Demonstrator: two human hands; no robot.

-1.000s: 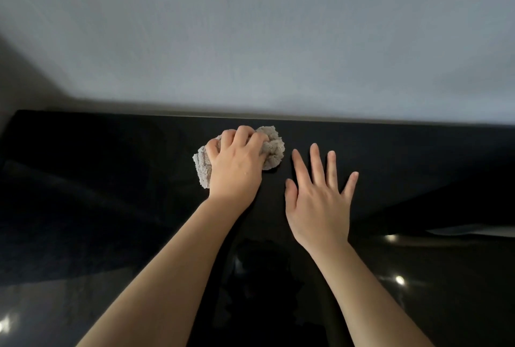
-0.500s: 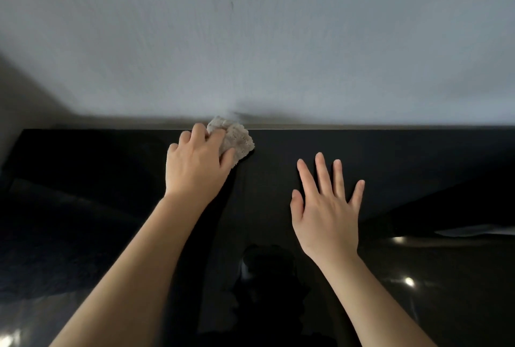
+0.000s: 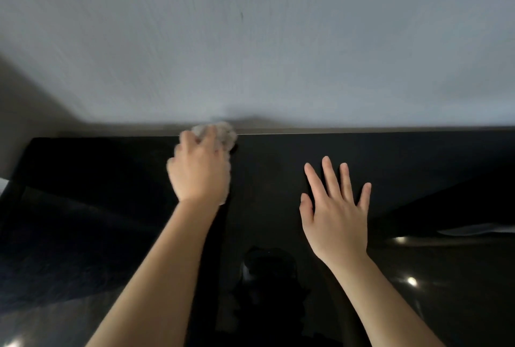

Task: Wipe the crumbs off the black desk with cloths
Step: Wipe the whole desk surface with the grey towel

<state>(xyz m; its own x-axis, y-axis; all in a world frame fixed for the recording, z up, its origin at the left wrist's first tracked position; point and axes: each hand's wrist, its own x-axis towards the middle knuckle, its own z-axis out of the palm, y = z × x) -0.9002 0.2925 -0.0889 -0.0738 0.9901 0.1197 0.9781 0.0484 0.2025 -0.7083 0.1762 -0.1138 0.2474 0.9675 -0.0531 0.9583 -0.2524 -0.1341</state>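
Glossy black desk point(image 3: 390, 157) pushed up against a plain grey wall point(image 3: 250, 40), so shiny that it threw back ceiling lights and a dark outline of the camera wearer.

The left hand point(image 3: 199, 171) was motion-blurred, with its fingers curled over a scrunched pale cloth point(image 3: 227, 135) and pressing it down. The cloth sat right at the desk's back edge, bulging out past the fingertips, and a little scrap of it peeked out under the heel of the hand. The right hand point(image 3: 335, 207) lay flat on the desk, well short of the back edge, with its fingers straight and spread and nothing in it.

What changed: a second ago the cloth was clearly short of the back edge and close to the right hand. Half a second ago it had reached the edge, and at this moment it was still there mid-swipe. The right hand basically hadn't budged and just braced.

My read is that the stroke ran all the way to the back edge, so that strip was getting covered. I honestly couldn't spot any crumbs on that dark surface, so I can't say how much was left. Anything pushed that way probably ended up along the back edge by the wall and would need a sideways sweep to get it off.
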